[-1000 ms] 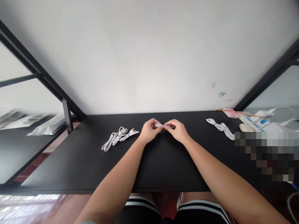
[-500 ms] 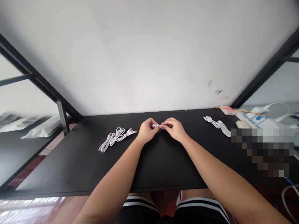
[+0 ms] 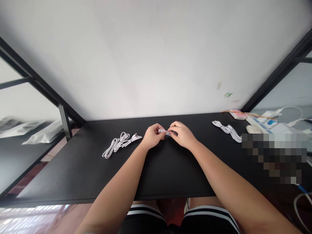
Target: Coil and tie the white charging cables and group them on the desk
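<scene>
Between my two hands, above the middle of the black table [image 3: 170,172], is a small coiled white cable [image 3: 162,131]. My left hand [image 3: 154,136] pinches its looped left end between thumb and fingers. My right hand [image 3: 180,133] has its fingertips closed on the cable's other end, and these fingers partly hide it. Left of my left hand lie several bundled white cables [image 3: 120,142], one showing a USB plug. More white cable bundles [image 3: 226,129] rest on the table to the right.
A white power strip [image 3: 262,123] with plugged-in adapters stands at the back right, beside a pink box [image 3: 238,114] and a white mouse [image 3: 253,129]. Clear plastic bags [image 3: 45,133] lie on the left-hand surface. A white wall [image 3: 156,65] rises behind the table.
My right hand has turned slightly and its fingers have curled in closer around the cable. My left hand stays nearly in place.
</scene>
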The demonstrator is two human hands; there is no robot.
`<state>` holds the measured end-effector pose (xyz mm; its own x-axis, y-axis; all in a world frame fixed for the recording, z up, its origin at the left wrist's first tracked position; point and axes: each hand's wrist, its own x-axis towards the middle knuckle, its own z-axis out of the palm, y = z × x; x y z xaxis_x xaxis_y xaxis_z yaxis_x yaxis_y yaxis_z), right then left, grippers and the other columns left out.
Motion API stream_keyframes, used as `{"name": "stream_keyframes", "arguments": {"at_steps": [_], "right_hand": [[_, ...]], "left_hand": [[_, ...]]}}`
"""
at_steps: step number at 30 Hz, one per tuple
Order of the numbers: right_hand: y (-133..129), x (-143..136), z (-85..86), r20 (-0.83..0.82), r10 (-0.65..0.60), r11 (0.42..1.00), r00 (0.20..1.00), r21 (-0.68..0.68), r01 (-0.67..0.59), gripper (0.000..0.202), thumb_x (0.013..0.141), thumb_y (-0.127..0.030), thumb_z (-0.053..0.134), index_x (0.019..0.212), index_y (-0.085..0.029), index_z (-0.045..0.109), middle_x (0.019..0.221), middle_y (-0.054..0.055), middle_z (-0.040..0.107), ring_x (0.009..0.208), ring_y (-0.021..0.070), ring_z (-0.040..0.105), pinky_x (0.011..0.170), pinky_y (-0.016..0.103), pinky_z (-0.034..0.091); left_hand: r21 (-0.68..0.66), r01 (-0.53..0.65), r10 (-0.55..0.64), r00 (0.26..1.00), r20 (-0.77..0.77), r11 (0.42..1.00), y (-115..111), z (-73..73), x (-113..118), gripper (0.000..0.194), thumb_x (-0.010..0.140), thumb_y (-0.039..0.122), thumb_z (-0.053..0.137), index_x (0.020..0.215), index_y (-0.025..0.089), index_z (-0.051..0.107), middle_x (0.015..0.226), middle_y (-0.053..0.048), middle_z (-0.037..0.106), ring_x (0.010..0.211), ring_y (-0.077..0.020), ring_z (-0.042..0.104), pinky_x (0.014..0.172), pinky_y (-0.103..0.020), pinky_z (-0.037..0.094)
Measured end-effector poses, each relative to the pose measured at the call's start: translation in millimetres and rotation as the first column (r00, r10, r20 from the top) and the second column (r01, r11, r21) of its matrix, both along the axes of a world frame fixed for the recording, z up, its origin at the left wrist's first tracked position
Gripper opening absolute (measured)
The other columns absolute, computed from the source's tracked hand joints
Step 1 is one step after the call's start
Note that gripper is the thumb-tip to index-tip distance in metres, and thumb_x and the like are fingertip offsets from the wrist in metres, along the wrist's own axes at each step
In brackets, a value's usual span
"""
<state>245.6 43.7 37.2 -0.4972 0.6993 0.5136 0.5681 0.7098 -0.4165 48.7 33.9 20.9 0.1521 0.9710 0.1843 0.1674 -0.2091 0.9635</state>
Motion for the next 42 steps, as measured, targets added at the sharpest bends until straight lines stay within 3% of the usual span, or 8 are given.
{"name": "stream_keyframes", "arguments": {"at_steps": [11, 17, 25, 33, 38, 42], "right_hand": [[-3, 0, 6.7, 0.161, -0.027, 0.994, 0.987, 0.111, 0.009, 0.022, 0.094, -0.019, 0.055, 0.089, -0.023, 0.076, 0.088, 0.006, 0.069, 0.082, 0.0207, 0.059, 0.079, 0.036, 0.041], [-5, -1, 5.3, 0.057, -0.026, 0.999, 0.998, 0.024, 0.025, 0.017, 0.092, -0.020, 0.057, 0.091, -0.022, 0.074, 0.084, 0.004, 0.071, 0.078, 0.0194, 0.060, 0.076, 0.034, 0.044], [-6, -3, 1.9, -0.111, -0.146, 0.983, 0.983, -0.132, 0.131, 0.017, 0.091, -0.037, 0.064, 0.085, -0.023, 0.073, 0.086, 0.005, 0.070, 0.083, 0.0208, 0.061, 0.077, 0.035, 0.047], [-3, -6, -0.4, -0.140, -0.201, 0.967, 0.969, -0.184, 0.174, 0.012, 0.086, -0.029, 0.066, 0.081, -0.024, 0.075, 0.084, 0.004, 0.070, 0.079, 0.0194, 0.061, 0.076, 0.034, 0.048], [-3, -8, -1.3, -0.175, -0.299, 0.922, 0.938, -0.307, 0.236, 0.014, 0.082, -0.033, 0.066, 0.079, -0.024, 0.076, 0.081, 0.003, 0.070, 0.066, 0.0163, 0.059, 0.065, 0.031, 0.047], [0, -7, -3.0, -0.169, -0.373, 0.851, 0.912, -0.455, 0.263, 0.017, 0.078, -0.037, 0.068, 0.076, -0.023, 0.077, 0.073, 0.003, 0.072, 0.068, 0.0189, 0.062, 0.066, 0.032, 0.047]], "left_hand": [[-0.085, -0.017, 0.025, 0.995, 0.098, 0.996, 2, 2.0, 0, 0.024, 0.076, 0.031, 0.077, 0.083, 0.014, 0.062, 0.067, -0.001, 0.065, 0.053, -0.0112, 0.064, 0.055, -0.025, 0.055], [-0.103, -0.027, 0.042, 0.989, 0.142, 0.994, 3, 0.9, 2, 0.023, 0.076, 0.030, 0.077, 0.083, 0.014, 0.061, 0.067, -0.001, 0.065, 0.053, -0.0108, 0.063, 0.056, -0.026, 0.055], [0.062, -0.053, 0.051, 0.998, 0.031, 0.997, -1, 1.4, 2, 0.022, 0.081, 0.035, 0.071, 0.086, 0.017, 0.060, 0.072, -0.001, 0.065, 0.059, -0.0117, 0.063, 0.058, -0.025, 0.051], [0.224, -0.106, 0.142, 0.978, -0.152, 0.969, -9, 6.6, 7, 0.013, 0.084, 0.032, 0.066, 0.085, 0.020, 0.063, 0.073, 0.000, 0.063, 0.062, -0.0117, 0.057, 0.058, -0.024, 0.046], [0.319, -0.098, 0.182, 0.952, -0.248, 0.943, -12, 13.4, 8, 0.008, 0.084, 0.028, 0.064, 0.084, 0.020, 0.064, 0.078, -0.002, 0.064, 0.065, -0.0125, 0.056, 0.062, -0.025, 0.047], [0.411, -0.057, 0.196, 0.932, -0.304, 0.910, -14, 18.4, 10, 0.005, 0.085, 0.024, 0.062, 0.086, 0.020, 0.065, 0.082, -0.003, 0.064, 0.070, -0.0139, 0.058, 0.067, -0.027, 0.048]]}}
